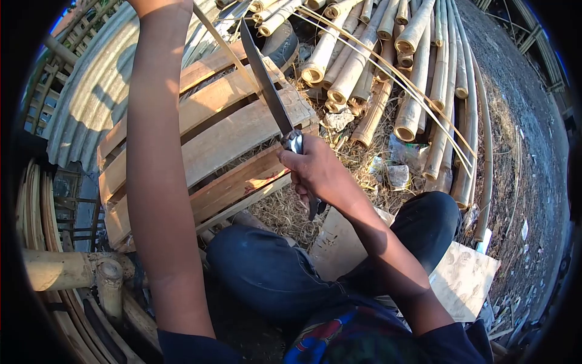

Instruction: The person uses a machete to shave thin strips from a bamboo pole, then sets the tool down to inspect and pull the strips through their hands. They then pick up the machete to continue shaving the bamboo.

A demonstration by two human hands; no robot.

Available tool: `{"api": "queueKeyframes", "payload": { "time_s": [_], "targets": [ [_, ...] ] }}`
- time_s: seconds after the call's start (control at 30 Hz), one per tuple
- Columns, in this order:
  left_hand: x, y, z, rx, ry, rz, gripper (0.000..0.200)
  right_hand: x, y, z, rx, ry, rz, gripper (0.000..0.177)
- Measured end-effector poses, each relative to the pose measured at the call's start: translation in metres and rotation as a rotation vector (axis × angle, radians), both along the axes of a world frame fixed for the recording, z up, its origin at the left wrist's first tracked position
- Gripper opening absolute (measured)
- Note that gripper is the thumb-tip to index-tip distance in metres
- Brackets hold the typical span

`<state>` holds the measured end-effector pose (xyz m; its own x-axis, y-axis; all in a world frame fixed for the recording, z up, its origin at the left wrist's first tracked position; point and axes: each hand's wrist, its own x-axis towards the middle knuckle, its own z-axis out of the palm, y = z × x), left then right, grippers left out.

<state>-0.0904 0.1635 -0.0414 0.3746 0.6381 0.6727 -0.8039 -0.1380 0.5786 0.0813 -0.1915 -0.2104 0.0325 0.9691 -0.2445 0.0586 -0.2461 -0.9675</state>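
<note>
The slatted wooden crate (pixel 215 142), left of centre, looked gappy enough to me that a blade or strip tip could have snagged between its boards and twisted. The bent legs (pixel 260 267) sat low and close beside it, so a slip off the near edge might have reached a knee. The long dark blade (pixel 267 85) slanted up through the upper centre, its handle gripped firmly by the right hand (pixel 318 167). The thin pale strip (pixel 227 48) lay just beside it; whether they touched I couldn't tell. Had the strip sprung sideways, the edge could have veered towards the left arm. The left hand (pixel 159 5) was mostly cut off at the top edge, so I couldn't tell whether it was closed on anything.

Around us was rough outdoor ground (pixel 527 151), littered down the right side. Bamboo poles (pixel 364 67) filled the upper right, cut ends facing the sitter, while corrugated sheeting (pixel 91 115) curved across the upper left. A flat board (pixel 467 279) rested at lower right, and dry shavings (pixel 276 209) lay between crate and legs.
</note>
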Motion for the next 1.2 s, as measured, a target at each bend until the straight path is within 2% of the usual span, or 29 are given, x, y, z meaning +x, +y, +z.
{"api": "queueKeyframes", "payload": {
  "time_s": [0.07, 0.1, 0.13, 0.17, 0.2, 0.27, 0.3, 0.33, 0.4, 0.43, 0.57, 0.67, 0.7, 0.8, 0.83, 0.87, 0.93, 0.97, 1.07, 1.1, 1.13, 1.2],
  "targets": [
    [0.018, -0.052, 0.001, -0.094, -0.088, -0.214, 0.027, 0.008, 0.01, 0.004, -0.016, 0.037, 0.045, 0.025],
    [0.033, -0.08, 0.002, -0.095, -0.091, -0.214, 0.027, 0.007, 0.016, -0.005, 0.114, -0.046, 0.046, 0.025],
    [0.051, -0.113, 0.005, -0.047, -0.111, 0.187, 0.027, 0.004, 0.018, -0.015, 0.238, -0.123, 0.048, 0.026],
    [0.063, -0.133, 0.003, 0.0, -0.117, 0.583, 0.027, -0.004, 0.012, -0.024, 0.178, -0.18, 0.005, 0.027],
    [0.067, -0.141, 0.002, 0.001, -0.116, 0.581, 0.027, -0.005, 0.007, -0.024, 0.179, -0.18, 0.003, 0.027],
    [0.068, -0.144, 0.001, 0.06, -0.126, 0.605, 0.028, 0.001, -0.001, -0.023, -0.055, -0.012, 0.019, 0.028],
    [0.068, -0.142, 0.007, 0.04, -0.091, 0.607, 0.028, 0.006, 0.003, -0.022, -0.018, -0.123, 0.042, 0.034],
    [0.07, -0.141, 0.007, 0.036, -0.088, 0.598, 0.028, 0.008, 0.005, -0.02, -0.023, -0.122, 0.032, 0.034],
    [0.075, -0.14, 0.004, 0.159, -0.087, 0.576, 0.027, 0.007, 0.011, -0.013, 0.139, -0.062, 0.034, 0.033],
    [0.077, -0.141, 0.003, 0.22, -0.088, 0.572, 0.026, 0.004, 0.015, -0.01, 0.08, 0.01, 0.027, 0.033],
    [0.081, -0.149, 0.001, 0.174, -0.107, 0.556, 0.022, 0.009, 0.01, -0.023, -0.072, 0.001, 0.052, 0.032],
    [0.088, -0.158, 0.005, 0.152, -0.137, 0.598, 0.022, 0.025, 0.017, -0.025, 0.297, -0.106, 0.239, 0.025],
    [0.09, -0.159, 0.004, 0.133, -0.143, 0.623, 0.021, 0.019, 0.014, 0.006, -0.011, 0.1, 0.109, 0.025],
    [0.051, -0.107, 0.011, 0.027, -0.024, 0.685, 0.03, 0.001, 0.007, 0.0, 0.109, 0.049, 0.085, 0.027],
    [0.048, -0.104, 0.013, -0.023, -0.058, 0.707, 0.022, 0.002, 0.009, 0.001, 0.117, 0.053, 0.085, 0.027],
    [0.045, -0.102, 0.014, -0.014, -0.054, 0.71, 0.022, 0.005, 0.012, 0.003, 0.093, 0.092, 0.087, 0.026],
    [0.042, -0.108, 0.014, 0.059, -0.046, 0.563, 0.023, 0.01, 0.014, 0.006, 0.036, 0.175, 0.086, 0.025],
    [0.046, -0.11, 0.014, 0.056, -0.067, 0.606, 0.024, 0.012, 0.015, 0.008, 0.012, 0.209, 0.083, 0.025],
    [0.056, -0.123, 0.012, 0.038, -0.082, 0.676, 0.025, 0.013, 0.022, 0.01, 0.081, 0.094, 0.092, 0.025],
    [0.064, -0.135, 0.013, 0.086, -0.039, 0.732, 0.036, 0.007, 0.021, -0.014, 0.2, -0.088, 0.104, 0.026],
    [0.072, -0.147, 0.009, 0.083, -0.036, 0.734, 0.036, 0.004, 0.015, -0.019, 0.196, -0.087, 0.105, 0.026],
    [0.081, -0.165, 0.004, 0.163, -0.044, 0.748, 0.021, 0.002, 0.008, -0.018, 0.24, -0.147, 0.028, 0.029]
  ]
}}
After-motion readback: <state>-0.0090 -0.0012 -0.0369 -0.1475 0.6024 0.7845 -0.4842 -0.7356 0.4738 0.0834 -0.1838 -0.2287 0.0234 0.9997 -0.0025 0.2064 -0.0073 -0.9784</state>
